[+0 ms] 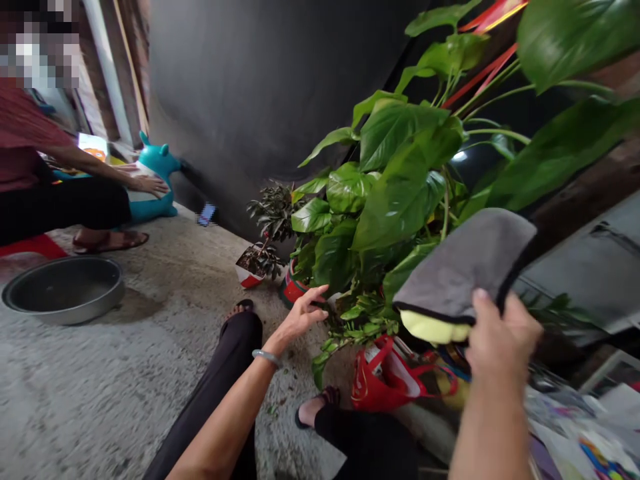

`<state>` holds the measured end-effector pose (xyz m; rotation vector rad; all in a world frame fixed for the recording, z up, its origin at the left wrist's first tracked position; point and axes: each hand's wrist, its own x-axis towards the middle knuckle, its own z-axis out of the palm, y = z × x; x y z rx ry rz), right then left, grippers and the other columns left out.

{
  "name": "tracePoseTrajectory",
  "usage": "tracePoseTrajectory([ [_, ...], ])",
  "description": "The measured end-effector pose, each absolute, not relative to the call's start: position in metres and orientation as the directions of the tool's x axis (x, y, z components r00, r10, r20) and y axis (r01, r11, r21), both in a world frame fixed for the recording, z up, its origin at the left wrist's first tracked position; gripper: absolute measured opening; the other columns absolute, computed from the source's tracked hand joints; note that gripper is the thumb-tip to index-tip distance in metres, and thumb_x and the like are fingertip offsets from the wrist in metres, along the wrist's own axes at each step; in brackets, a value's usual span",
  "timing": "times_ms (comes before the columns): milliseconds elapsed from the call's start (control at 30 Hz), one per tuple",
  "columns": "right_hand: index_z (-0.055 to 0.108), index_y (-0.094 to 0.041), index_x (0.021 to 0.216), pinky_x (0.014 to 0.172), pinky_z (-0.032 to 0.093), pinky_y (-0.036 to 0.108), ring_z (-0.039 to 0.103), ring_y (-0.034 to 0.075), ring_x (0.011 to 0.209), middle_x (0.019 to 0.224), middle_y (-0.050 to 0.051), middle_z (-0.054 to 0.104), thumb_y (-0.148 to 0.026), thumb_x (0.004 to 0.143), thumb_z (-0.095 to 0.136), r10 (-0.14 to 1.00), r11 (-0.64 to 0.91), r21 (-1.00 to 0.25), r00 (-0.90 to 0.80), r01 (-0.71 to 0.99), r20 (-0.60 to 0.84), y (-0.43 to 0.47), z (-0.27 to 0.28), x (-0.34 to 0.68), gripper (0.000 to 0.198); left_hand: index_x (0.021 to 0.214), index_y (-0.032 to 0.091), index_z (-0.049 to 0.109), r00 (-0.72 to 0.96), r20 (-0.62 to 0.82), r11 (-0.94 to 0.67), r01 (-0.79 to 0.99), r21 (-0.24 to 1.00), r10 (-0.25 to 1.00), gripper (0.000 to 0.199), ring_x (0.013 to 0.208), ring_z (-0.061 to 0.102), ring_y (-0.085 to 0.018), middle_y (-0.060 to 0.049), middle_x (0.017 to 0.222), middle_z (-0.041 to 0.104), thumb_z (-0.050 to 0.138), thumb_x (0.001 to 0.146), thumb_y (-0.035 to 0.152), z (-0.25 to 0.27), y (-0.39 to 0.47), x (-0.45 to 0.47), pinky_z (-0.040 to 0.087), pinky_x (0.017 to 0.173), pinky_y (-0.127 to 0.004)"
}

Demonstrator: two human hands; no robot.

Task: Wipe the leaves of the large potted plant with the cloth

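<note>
My right hand [500, 333] grips a folded cleaning cloth [465, 263], grey on one face and yellow on the other, with a black edge. The cloth is held up in front of a large potted plant [400, 180] with broad, glossy green leaves. My left hand [303, 313], with a bangle on its wrist, reaches toward the plant's lower leaves. Its fingers are apart and nothing shows in them. Whether the fingertips touch a leaf I cannot tell. Below the leaves sits a red and green pot [290, 287], partly hidden.
A smaller dark-leaved plant [273, 213] stands in a red and white pot [250, 267]. A red bag [380, 377] lies below the leaves. On the left, a co-worker's hands [150, 185] rest on a teal toy animal [160, 160], behind a grey basin [65, 290]. Clutter [590, 433] fills the lower right.
</note>
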<state>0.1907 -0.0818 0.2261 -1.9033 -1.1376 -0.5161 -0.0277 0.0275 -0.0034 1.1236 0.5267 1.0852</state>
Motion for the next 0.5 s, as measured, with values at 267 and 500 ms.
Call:
tracePoseTrajectory([
  [267, 0.075, -0.017, 0.098, 0.083, 0.052, 0.032, 0.069, 0.025, 0.089, 0.096, 0.011, 0.077, -0.046, 0.088, 0.05, 0.978, 0.044, -0.536, 0.072, 0.843, 0.194, -0.075, 0.152, 0.12, 0.039, 0.141, 0.021, 0.058, 0.464, 0.246, 0.04, -0.524, 0.851, 0.851, 0.071, 0.109, 0.063, -0.027, -0.012, 0.134, 0.06, 0.07, 0.071, 0.022, -0.002, 0.032, -0.035, 0.053, 0.088, -0.036],
  [500, 0.074, -0.016, 0.104, 0.082, 0.052, 0.036, 0.068, 0.027, 0.086, 0.093, 0.015, 0.076, -0.048, 0.087, 0.044, 0.771, -0.037, -0.339, 0.242, 0.94, 0.589, -0.039, 0.197, 0.124, 0.048, 0.146, 0.022, 0.055, 0.494, 0.401, -0.277, -0.307, 0.91, 0.771, 0.079, 0.131, 0.049, -0.034, -0.013, 0.143, 0.053, 0.07, 0.068, 0.017, -0.002, 0.013, -0.009, 0.046, 0.106, -0.046],
])
